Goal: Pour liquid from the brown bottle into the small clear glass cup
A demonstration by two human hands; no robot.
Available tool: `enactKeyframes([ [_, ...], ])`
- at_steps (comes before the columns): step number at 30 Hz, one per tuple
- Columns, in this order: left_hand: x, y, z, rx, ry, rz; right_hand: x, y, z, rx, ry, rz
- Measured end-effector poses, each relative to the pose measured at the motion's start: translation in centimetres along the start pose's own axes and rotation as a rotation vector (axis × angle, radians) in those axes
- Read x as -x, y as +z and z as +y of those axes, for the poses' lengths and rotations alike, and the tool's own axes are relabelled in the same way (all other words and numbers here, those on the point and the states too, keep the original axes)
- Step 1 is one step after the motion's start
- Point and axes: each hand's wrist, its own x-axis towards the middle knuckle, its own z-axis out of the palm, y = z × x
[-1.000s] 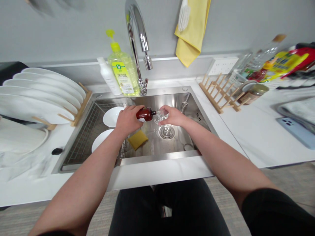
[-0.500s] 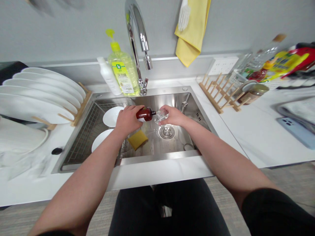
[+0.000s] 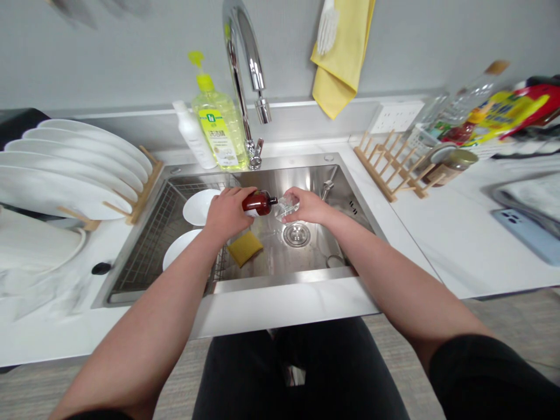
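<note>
Over the sink, my left hand is wrapped round a dark red-brown bottle. The bottle lies on its side, its black neck pointing right. In my right hand is a small clear glass, its mouth turned towards the bottle's neck. The neck is at or just by the glass rim; I cannot tell whether they touch. Below the bottle, a yellow sponge rests on the sink floor. Two white bowls sit in the wire basket at the sink's left, partly hidden by my left arm.
A chrome faucet arches behind the sink, beside a yellow-green soap bottle and a white bottle. White plates stand in a rack at left. A wooden rack, a jar and a phone are at right.
</note>
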Motion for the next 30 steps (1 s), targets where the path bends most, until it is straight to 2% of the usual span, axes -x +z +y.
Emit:
enactKeyframes([
  [30,0.05,0.2,-0.12,-0.018,0.009,0.005,0.05,-0.02,-0.03,0.035,0.01,-0.013],
])
